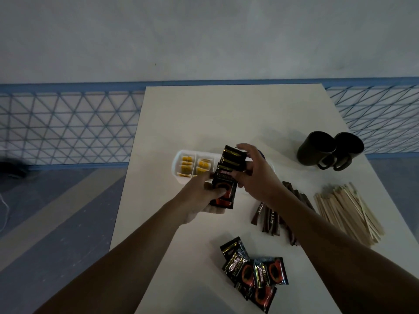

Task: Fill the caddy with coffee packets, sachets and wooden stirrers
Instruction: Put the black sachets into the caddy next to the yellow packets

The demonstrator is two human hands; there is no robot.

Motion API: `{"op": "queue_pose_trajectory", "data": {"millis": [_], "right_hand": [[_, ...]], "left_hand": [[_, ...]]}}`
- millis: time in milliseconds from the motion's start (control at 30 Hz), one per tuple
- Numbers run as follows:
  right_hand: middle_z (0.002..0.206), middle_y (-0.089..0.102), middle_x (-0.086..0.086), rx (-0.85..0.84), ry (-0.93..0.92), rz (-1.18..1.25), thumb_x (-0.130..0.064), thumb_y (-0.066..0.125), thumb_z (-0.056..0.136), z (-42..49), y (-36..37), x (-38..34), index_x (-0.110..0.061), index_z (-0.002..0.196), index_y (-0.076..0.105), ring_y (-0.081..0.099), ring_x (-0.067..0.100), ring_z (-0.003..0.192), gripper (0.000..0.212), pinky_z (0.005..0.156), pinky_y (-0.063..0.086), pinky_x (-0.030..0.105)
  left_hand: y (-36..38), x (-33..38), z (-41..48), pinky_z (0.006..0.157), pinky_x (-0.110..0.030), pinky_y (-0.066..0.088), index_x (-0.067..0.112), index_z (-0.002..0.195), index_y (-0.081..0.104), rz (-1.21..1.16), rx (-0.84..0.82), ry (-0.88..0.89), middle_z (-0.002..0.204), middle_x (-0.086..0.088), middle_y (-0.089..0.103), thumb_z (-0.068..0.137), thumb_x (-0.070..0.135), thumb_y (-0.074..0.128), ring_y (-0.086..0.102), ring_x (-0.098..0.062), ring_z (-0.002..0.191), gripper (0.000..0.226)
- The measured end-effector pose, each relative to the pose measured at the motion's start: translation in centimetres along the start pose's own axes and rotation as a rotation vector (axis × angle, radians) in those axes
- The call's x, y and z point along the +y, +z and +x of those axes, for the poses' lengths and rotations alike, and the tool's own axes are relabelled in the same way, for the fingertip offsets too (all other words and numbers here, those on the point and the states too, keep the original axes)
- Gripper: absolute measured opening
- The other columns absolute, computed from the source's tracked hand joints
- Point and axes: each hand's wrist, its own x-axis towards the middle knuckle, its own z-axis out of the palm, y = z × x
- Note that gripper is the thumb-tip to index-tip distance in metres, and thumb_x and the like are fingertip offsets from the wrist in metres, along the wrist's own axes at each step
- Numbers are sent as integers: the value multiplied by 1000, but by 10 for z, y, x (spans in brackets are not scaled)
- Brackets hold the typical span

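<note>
A stack of black coffee packets (226,177) is held just above the white caddy (179,165). It is clamped from below by the left hand (199,200), and its upper part is gripped by the right hand (256,175). Loose packets (254,273), brown sachets (269,218) and wooden stirrers (347,211) are laid on the table (204,114).

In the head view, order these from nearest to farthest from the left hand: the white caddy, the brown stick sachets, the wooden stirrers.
1. white caddy, just beyond the left hand holding coffee packets.
2. brown stick sachets, on its right.
3. wooden stirrers, far right.
</note>
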Motion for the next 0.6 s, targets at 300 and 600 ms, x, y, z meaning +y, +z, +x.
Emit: {"op": "queue_pose_trajectory", "data": {"millis": [300,600], "right_hand": [[95,66,0,-105,20,-109,-9,57,94,16,-2,-4,-33,135,47,62,15,70,49,53,42,19],[81,68,1,-133,-25,-266,-9,63,87,27,-4,-16,-18,103,58,65,20,75,20,72,54,40]], "left_hand": [[1,14,14,83,-46,60,1,125,50,149,74,62,109,-8,63,87,-5,67,67,-31,103,42],[-7,27,30,87,-47,58,16,122,51,380,129,125,106,-8,69,82,-1,72,72,-24,94,49]]}}
